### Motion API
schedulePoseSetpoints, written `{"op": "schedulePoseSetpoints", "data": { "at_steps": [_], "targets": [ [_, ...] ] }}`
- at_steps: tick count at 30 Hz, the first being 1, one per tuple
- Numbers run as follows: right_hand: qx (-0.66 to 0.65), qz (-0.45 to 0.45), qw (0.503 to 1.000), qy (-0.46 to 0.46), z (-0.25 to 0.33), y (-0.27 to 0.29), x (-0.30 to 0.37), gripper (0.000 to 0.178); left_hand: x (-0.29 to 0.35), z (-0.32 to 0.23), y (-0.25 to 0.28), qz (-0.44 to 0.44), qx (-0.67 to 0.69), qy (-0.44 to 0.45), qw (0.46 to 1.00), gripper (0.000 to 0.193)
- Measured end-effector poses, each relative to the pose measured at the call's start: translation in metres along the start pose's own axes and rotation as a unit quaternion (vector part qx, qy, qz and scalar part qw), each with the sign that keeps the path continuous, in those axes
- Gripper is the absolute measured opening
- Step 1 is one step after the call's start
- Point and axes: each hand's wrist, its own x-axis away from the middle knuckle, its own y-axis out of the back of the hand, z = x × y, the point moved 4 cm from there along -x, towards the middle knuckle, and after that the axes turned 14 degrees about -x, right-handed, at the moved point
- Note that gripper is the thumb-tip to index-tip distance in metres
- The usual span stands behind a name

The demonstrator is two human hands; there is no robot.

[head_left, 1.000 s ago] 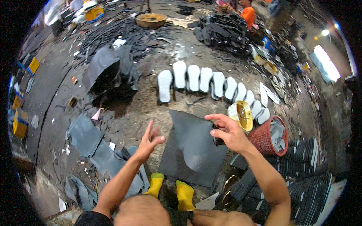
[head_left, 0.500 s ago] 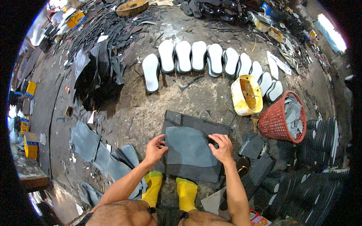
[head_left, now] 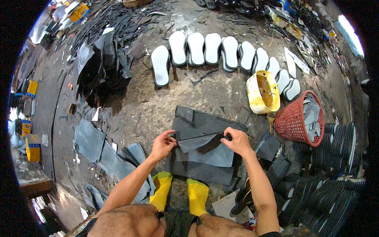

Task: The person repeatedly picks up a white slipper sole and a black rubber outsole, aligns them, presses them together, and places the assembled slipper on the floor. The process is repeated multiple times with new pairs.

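A thin grey sheet [head_left: 207,157] lies on a dark square mat [head_left: 205,173] in front of my feet. Its far part is lifted and bent, with a dark patch under the raised edge. At the sheet's left far corner, my left hand [head_left: 163,145] is closed, thumb and fingers pinching the edge. My right hand [head_left: 239,142] is closed at the right end of that raised edge. Something small and black shows at its fingertips; I cannot make out whether it is a separate piece or part of the sheet.
White-topped sole pieces [head_left: 161,67] stand in a curved row beyond the mat. A yellow tub [head_left: 254,94] of brownish stuff and a red basket [head_left: 291,125] of grey offcuts are at the right. Stacked dark soles [head_left: 312,201] lie near right, grey sheets [head_left: 114,170] at left.
The grey sheet lay flat before; now its far part is raised and bent. My right hand has moved slightly away from me and closed on the edge. The view has shifted a little.
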Motion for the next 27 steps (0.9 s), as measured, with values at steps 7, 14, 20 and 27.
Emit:
{"op": "schedulePoseSetpoints", "data": {
  "at_steps": [7, 14, 20, 27],
  "targets": [
    [-0.191, -0.095, 0.967, -0.137, -0.036, 0.016, 0.007, 0.025, 0.017, -0.057, 0.005, -0.132, -0.208, -0.232, 0.941, 0.053],
    [-0.267, -0.248, 0.916, -0.170, -0.053, 0.027, 0.019, 0.021, 0.020, -0.062, -0.058, 0.112, -0.516, -0.411, 0.743, 0.067],
    [-0.322, -0.194, 0.903, -0.209, -0.088, 0.021, 0.022, 0.015, 0.036, -0.038, -0.052, 0.104, -0.481, -0.422, 0.761, 0.070],
    [-0.023, -0.294, 0.955, -0.042, -0.032, 0.064, 0.031, 0.014, 0.050, -0.034, -0.043, 0.111, -0.484, -0.430, 0.754, 0.073]
  ]
}}
